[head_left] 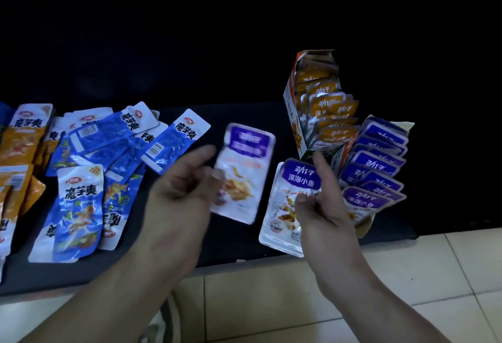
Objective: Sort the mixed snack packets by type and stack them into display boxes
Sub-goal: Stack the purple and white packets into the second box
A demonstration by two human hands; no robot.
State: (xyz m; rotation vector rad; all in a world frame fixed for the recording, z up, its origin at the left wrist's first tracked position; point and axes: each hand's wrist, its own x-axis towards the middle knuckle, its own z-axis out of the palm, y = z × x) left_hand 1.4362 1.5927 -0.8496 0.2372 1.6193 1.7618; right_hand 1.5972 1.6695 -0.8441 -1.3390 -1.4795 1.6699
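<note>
Sorting the purple fish packets looks like the step in hand in the head view. The purple display box (364, 230) lies tilted on the dark table (231, 245), already holding a row of overlapping purple packets (377, 169). Just left of that box, the right hand (323, 207) curls its fingers round the edge of a nearer purple packet (282, 207), while its straight index finger touches the base of the orange display box (317, 106), which stands just behind and left of the purple box. Further left, the left hand (187, 182) is blurred but seems to pinch the lower edge of a blurred purple packet (241, 171) between thumb and fingers. Well to the left of the box lie unsorted blue packets (108, 152) and loose orange packets (21, 136). The next move probably calls for squaring both held packets together and sliding them upright into the front of the purple box.
</note>
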